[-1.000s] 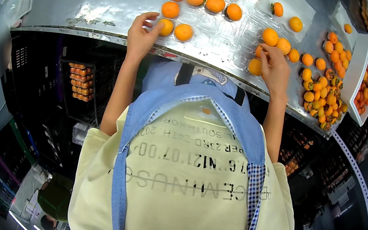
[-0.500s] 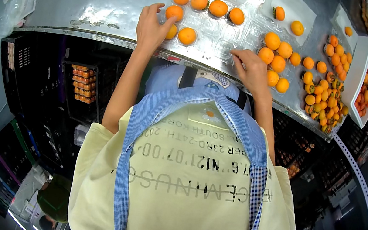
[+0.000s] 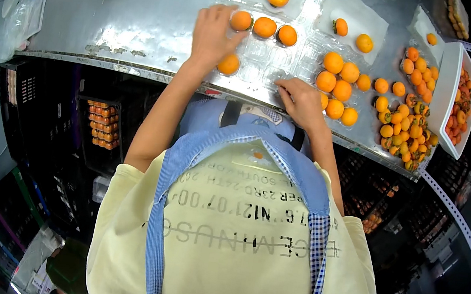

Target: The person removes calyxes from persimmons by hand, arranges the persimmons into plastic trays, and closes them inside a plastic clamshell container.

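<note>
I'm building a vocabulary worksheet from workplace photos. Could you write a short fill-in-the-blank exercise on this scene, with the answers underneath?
1. In the far row of the clear tray, ____ orange fruits are visible.
2. The left hand reaches farther from the person's body than the ____.
3. The fruit-filled bin at the right end of the table is ____.
4. The person's shirt is pale ____.

Missing words: three; right hand; white; yellow.
</note>
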A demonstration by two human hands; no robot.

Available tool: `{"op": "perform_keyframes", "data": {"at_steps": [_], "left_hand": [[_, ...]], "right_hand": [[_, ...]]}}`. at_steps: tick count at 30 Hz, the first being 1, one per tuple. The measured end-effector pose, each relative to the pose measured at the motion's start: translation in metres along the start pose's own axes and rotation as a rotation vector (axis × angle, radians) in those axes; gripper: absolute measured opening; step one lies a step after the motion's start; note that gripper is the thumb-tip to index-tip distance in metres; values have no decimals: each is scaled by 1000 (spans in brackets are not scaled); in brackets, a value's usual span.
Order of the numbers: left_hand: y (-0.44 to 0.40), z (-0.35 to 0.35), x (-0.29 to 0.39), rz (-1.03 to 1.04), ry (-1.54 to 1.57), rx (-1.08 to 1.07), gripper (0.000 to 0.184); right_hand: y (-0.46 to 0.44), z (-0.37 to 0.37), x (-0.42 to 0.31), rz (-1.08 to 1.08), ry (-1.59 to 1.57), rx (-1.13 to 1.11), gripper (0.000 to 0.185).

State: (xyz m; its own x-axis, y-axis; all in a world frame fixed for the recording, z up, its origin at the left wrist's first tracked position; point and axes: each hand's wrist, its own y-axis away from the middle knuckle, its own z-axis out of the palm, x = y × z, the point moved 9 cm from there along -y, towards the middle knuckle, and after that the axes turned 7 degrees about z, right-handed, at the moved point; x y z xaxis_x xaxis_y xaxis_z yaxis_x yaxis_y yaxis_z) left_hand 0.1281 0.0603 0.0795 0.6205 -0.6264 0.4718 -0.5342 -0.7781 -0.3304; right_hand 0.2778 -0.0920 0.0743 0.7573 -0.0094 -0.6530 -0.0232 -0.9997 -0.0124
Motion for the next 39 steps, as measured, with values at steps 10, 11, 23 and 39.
{"op": "perform_keyframes", "data": {"at_steps": [10,11,23,39], "left_hand": [[-41,78,38,375,-101,-461,53],[-42,73,44,439,-92,-389,32],[-28,19,47,-433,1681,-279,42],[19,16,110,-605,2209,-380,58]], "right_hand": [[-1,-3,5,12,15,-7,13],[0,-2,8,31,16,-21,14],[-6,-19,11,127,-140,73,14],[-38,-65,-43,117,-787,203,58]]}}
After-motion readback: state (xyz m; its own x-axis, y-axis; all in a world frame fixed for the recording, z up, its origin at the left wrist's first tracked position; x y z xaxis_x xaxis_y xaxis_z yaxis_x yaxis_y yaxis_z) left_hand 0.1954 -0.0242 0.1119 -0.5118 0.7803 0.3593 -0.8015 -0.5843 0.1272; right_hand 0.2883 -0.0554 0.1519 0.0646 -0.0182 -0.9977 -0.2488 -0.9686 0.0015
